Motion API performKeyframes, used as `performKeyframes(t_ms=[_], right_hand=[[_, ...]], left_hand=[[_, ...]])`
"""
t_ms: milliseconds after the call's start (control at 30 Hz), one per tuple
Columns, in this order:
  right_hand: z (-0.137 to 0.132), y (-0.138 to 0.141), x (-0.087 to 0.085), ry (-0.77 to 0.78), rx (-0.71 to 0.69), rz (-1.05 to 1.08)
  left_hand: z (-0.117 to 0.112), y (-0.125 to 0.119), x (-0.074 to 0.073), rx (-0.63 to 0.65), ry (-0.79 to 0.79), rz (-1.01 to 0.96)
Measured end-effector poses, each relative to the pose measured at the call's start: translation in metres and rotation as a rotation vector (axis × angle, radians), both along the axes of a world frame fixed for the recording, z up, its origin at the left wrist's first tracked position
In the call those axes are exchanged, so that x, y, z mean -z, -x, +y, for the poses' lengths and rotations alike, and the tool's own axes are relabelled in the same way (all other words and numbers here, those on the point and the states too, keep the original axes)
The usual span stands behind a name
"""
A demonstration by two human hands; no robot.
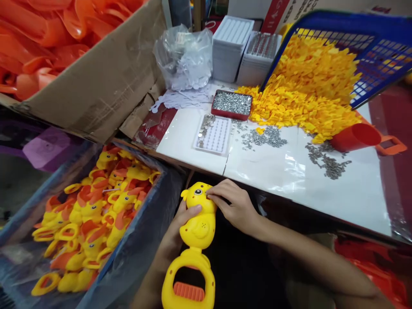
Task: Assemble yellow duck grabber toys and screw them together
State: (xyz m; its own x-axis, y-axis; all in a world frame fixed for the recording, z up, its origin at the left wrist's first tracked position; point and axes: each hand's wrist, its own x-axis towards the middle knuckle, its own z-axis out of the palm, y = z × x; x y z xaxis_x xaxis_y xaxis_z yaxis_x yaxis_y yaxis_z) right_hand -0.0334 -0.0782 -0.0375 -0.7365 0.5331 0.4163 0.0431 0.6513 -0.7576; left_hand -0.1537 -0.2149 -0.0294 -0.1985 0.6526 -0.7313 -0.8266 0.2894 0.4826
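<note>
A yellow duck-shaped toy with a printed eye, small screw holes and a looped handle with an orange ribbed trigger is held upright over my lap. My left hand wraps around its back, with the thumb lying across the neck. At the front of the duck's head, the fingertips of my right hand are pinched together and touch it near the eye. Something tiny may sit between those fingertips, but I cannot make it out.
On the white table lie loose screws, a red tray of screws, a tray of metal discs, yellow pieces spilling from a blue basket, and a red cup. Finished-looking duck toys fill the left bin.
</note>
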Motion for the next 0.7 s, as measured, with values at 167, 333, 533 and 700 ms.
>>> performKeyframes(t_ms=[167, 333, 533, 700], right_hand=[[0.000, -0.007, 0.005, -0.439, -0.026, 0.019], [0.001, -0.012, -0.010, -0.042, -0.035, -0.053], [0.016, -0.011, -0.032, 0.520, -0.232, -0.345], [0.025, -0.008, -0.045, 0.598, -0.313, -0.524]], left_hand=[[-0.003, -0.002, -0.001, 0.008, 0.017, -0.019], [-0.009, -0.004, 0.002, 0.001, -0.057, -0.003], [-0.007, -0.001, 0.008, 0.058, -0.116, 0.007], [-0.006, 0.003, 0.018, 0.121, -0.191, 0.008]])
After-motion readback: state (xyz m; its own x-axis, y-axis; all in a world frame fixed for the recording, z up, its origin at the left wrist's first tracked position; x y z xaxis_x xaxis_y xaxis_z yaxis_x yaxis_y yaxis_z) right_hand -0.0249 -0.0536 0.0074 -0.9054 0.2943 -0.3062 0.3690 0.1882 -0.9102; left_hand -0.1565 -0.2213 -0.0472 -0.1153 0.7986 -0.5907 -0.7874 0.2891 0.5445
